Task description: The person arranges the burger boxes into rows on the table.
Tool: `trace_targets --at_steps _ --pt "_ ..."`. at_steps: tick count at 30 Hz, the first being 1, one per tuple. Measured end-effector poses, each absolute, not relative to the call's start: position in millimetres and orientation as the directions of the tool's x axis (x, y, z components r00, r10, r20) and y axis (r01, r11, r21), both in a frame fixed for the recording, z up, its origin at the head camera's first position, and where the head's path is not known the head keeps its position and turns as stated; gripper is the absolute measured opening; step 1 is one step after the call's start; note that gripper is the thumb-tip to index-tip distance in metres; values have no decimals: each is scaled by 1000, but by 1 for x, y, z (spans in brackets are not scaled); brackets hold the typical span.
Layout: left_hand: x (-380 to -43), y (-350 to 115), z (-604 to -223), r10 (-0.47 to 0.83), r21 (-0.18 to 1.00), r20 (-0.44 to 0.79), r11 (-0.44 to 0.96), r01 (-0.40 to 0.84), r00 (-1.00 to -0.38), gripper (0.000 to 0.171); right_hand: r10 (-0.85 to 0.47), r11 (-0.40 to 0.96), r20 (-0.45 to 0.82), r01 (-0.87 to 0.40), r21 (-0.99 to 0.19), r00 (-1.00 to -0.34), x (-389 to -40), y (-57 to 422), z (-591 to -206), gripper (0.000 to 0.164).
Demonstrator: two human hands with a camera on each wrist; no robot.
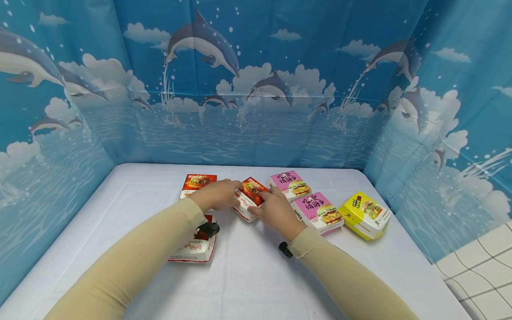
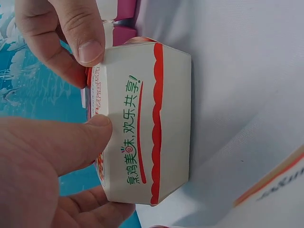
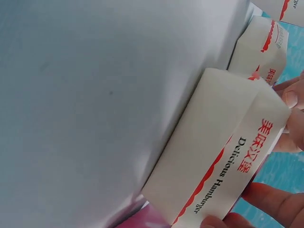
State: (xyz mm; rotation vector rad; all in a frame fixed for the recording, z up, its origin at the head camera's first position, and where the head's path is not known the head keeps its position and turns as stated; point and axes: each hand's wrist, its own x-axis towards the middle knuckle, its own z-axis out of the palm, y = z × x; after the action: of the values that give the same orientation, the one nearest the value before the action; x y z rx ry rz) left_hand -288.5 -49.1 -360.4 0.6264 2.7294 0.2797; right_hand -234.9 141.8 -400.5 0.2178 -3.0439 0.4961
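Observation:
Both hands are on a red-and-white burger box (image 1: 252, 190) near the middle of the table, turned at an angle. My left hand (image 1: 219, 194) grips its left end, with the thumb (image 2: 80, 137) on the front edge of the lid and fingers round the end. From the right, my right hand (image 1: 277, 212) holds the same box, a finger on top and the thumb low at the front. The white front with red trim shows in the left wrist view. Whether its base fully touches the cloth, I cannot tell.
Left of the hands are two more red-and-white boxes, one farther back (image 1: 198, 181) and one nearer (image 1: 196, 251), partly behind my left arm. To the right lie two pink boxes (image 1: 290, 183) and a yellow box (image 1: 366, 215). A dolphin-print curtain (image 1: 256, 133) surrounds the white table (image 1: 248, 275).

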Motion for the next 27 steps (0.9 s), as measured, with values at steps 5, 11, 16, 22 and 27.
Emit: trace_targets --at_steps 5,11,16,22,27 --pt "-288 -49 -362 453 275 -260 881 384 -853 56 -143 928 64 -156 -339 -988 -235 141 -400 71" --pt "-289 -48 -363 450 273 -248 882 384 -858 54 -132 916 43 -139 -376 -990 -234 140 -401 77" --pt "-290 -48 -363 448 265 -242 884 385 -861 55 -122 915 22 -121 -385 -992 -236 140 -402 81" --pt "-291 -49 -364 452 270 -231 881 389 -862 52 -151 921 3 -142 -363 -989 -237 141 -402 76" --pt "-290 -49 -363 450 273 -241 882 384 -860 58 -165 921 -17 -148 -362 -986 -239 142 -402 73"
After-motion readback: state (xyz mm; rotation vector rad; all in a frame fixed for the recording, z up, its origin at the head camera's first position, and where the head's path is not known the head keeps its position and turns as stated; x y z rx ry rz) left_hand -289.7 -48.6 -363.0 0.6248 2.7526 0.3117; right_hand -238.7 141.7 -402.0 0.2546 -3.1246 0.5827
